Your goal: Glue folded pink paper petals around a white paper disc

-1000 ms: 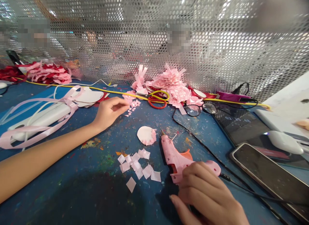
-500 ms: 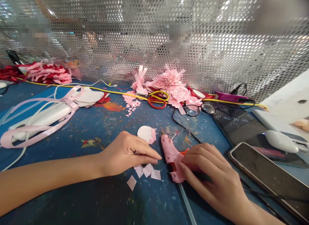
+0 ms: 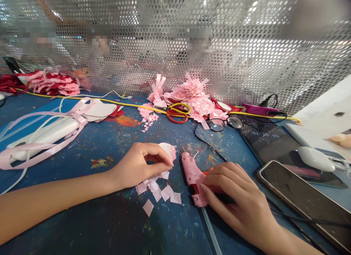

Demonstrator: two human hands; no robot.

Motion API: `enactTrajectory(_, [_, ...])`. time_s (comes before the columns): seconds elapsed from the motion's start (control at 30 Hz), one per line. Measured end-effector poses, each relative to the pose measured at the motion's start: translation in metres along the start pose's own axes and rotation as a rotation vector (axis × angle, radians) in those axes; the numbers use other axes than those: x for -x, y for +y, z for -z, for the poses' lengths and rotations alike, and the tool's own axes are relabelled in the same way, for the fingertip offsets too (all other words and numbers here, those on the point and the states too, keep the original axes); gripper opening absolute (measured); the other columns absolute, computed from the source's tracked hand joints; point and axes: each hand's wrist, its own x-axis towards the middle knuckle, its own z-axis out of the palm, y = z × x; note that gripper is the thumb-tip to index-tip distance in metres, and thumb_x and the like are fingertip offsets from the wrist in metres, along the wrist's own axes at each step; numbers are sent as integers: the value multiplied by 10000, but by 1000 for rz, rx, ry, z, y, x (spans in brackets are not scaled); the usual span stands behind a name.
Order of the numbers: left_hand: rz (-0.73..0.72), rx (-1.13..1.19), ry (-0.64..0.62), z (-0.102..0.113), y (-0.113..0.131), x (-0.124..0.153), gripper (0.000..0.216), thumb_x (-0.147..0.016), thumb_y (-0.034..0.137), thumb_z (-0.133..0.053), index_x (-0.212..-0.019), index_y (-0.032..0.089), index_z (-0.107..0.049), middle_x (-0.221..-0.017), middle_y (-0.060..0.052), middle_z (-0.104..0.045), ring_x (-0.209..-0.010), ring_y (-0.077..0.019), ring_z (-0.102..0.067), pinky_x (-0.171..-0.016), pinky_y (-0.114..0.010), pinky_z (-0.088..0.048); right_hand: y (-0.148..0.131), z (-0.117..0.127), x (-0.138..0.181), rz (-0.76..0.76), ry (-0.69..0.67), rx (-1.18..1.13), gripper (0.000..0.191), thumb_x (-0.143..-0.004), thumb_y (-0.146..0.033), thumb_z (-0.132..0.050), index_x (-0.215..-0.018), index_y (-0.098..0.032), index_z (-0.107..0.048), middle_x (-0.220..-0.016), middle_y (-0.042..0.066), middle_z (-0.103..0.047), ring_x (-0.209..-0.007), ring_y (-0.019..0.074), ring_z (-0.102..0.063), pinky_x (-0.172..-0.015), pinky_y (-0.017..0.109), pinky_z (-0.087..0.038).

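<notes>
My right hand rests with its fingers and thumb on the handle of a pink-covered hot glue gun, which lies on the blue table. A clear glue stick sticks out of its rear. To the left, my left hand has thumb and fingertips pinched together; whatever is between them is too small to make out. Below those fingers lie several small pink fabric squares. Just behind them is a round white disc with pink pieces along its right edge, partly hidden by the hand.
Scissors, glasses and a pink ruffled pile sit near the perforated metal screen. Pink ribbon loops over a white device at left. A phone and a white mouse are at right.
My left hand has drawn back slightly to the left, away from the glue gun, uncovering more pink squares and covering part of the disc. My right hand stays on the glue gun.
</notes>
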Motion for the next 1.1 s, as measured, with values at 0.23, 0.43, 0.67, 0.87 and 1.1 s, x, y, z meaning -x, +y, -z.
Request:
enactTrajectory(0.23, [-50, -139, 9, 4, 2, 0, 216, -866, 144, -483, -901, 234, -676, -891, 3, -680, -744, -118, -604, -670, -218, -484, 1, -1, 0, 7, 3, -1, 112, -796, -90, -598, -827, -188, -554, -731, 16, -613, -718, 150, -521, -663, 314, -430])
enactTrajectory(0.43, [-98, -161, -48, 5, 1, 3, 191, -934, 263, -417, -980, 271, -602, -868, 11, -624, -731, -122, -551, -633, -223, -434, 0, 0, -1, 2, -2, 22, 81, -809, -117, -582, -829, -193, -564, -726, 20, -617, -702, 157, -536, -646, 314, -425])
enactTrajectory(0.67, [-125, -220, 30, 10, -8, 4, 178, -960, 292, -344, -1081, 264, -471, -707, 18, -448, -612, -128, -451, -572, -254, -379, -1, 0, -4, -33, -34, 113, 52, -835, -175, -546, -831, -191, -595, -783, 45, -620, -716, 162, -545, -641, 311, -436])
enactTrajectory(0.87, [-137, -185, -73, 8, -9, 3, 177, -961, 295, -327, -1070, 246, -458, -727, 12, -436, -665, -135, -448, -634, -276, -395, -2, 1, -5, -24, -44, 120, 59, -839, -175, -535, -843, -189, -592, -796, 47, -607, -716, 160, -537, -632, 306, -435])
enactTrajectory(1.1, [-91, -20, -5, 10, -14, 3, 157, -950, 353, -382, -1032, 243, -459, -561, 59, -337, -501, -116, -374, -493, -258, -328, -1, 0, -4, -37, -47, 114, 65, -845, -188, -530, -843, -185, -595, -808, 46, -603, -727, 157, -536, -652, 310, -437])
